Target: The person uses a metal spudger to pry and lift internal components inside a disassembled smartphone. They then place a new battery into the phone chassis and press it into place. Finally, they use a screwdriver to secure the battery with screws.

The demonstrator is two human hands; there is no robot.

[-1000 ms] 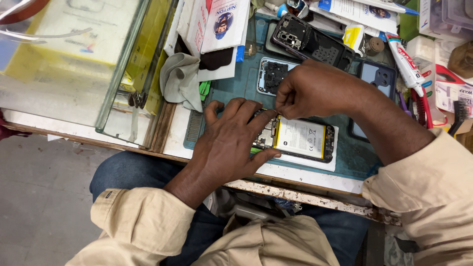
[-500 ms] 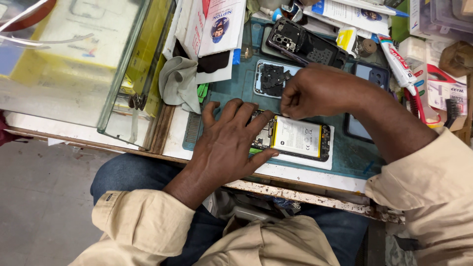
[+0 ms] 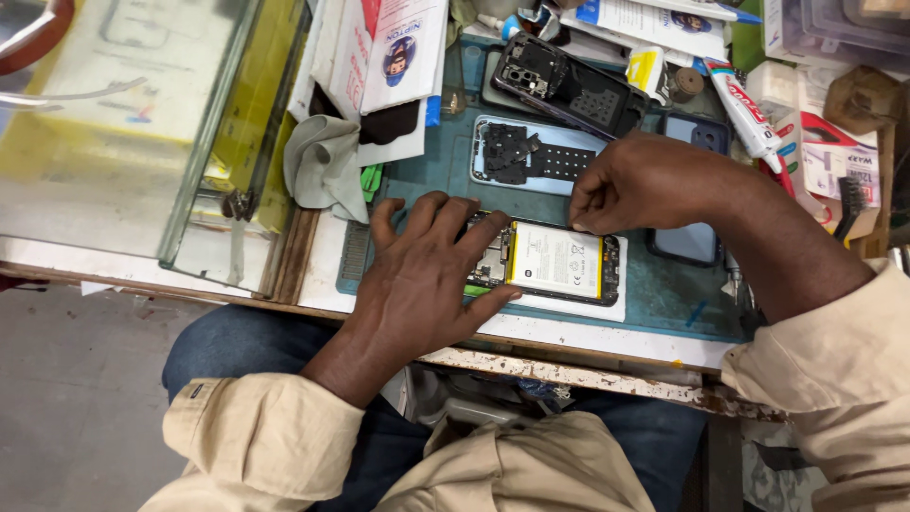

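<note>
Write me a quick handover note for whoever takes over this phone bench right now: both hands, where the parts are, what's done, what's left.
Left hand: flat on the opened phone, pinning its circuit-board end to the teal mat.
Right hand: fingertips pinched at the phone's top edge, above the white battery; any tool is hidden.
Done: back cover off; a light blue cover lies behind.
Left: phone not yet closed.

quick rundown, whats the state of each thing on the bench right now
opened phone: back off, white battery and circuit board exposed, flat on the mat
left hand: spread flat, pressing on the phone's board end
right hand: fingertips pinched at the phone's top edge
pale blue back cover: lying inside up, black parts on it
black phone frame: stripped, lying tilted
grey cloth: crumpled
glue tube: lying down, capped
</note>
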